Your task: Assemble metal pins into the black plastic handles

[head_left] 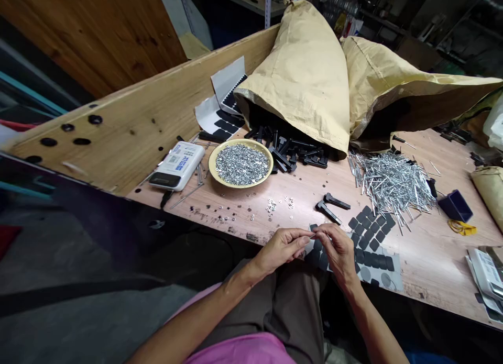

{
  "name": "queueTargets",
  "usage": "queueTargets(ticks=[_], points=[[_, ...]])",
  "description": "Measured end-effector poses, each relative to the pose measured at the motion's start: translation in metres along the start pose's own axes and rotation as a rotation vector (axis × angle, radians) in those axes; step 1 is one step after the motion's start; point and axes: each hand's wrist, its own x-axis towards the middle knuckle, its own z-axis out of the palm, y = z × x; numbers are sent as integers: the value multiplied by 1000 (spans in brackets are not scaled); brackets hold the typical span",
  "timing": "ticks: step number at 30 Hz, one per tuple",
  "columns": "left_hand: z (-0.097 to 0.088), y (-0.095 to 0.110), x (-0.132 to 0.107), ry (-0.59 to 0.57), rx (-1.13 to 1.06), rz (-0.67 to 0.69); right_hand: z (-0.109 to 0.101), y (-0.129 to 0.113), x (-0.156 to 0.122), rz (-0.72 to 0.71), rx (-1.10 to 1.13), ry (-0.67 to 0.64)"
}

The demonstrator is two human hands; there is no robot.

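Blue print on a white, box-like plastic device (pixel 178 165) at the table's left is the clearest writing, though its angle and blur keep it from being read with certainty. A white box (pixel 487 272) at the far right carries smaller, illegible print.

A person in a pink top sits at a wood-grain tabletop (pixel 275 225). The left hand (pixel 285 246) and right hand (pixel 336 246) meet at its near edge, thumbs and forefingers closed in a tight pinch on a small thin item (pixel 313 235), mostly hidden by the fingertips. It is above the left end of a pale backing sheet (pixel 397 281) bearing flat, matte black pads (pixel 379 260) with rounded corners. More loose pads lie in rows just beyond.

Past the hands are two black, hammer-shaped pieces (pixel 328 213), a smooth cream bowl (pixel 239 185) heaped with tiny shiny metal rings (pixel 241 164), and a tangled pile of slim silver rods (pixel 401 186). Behind stand creased tan sacks (pixel 310 65), one mouth opening over more black pieces. A knotty wooden board (pixel 129 112) edges the left side.
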Motion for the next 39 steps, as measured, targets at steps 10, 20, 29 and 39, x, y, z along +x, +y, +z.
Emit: queueTargets(ticks=[10,20,29,39], points=[[2,-5,7,20,130,89,7,1,-2,311,237,119],[6,-9,-1,282,867,628,-3,5,6,493,345,13],[7,-8,4,244,628,463,-4,5,5,269,164,6],[4,6,8,-28,-247,-111,-7,7,4,102,118,-21]])
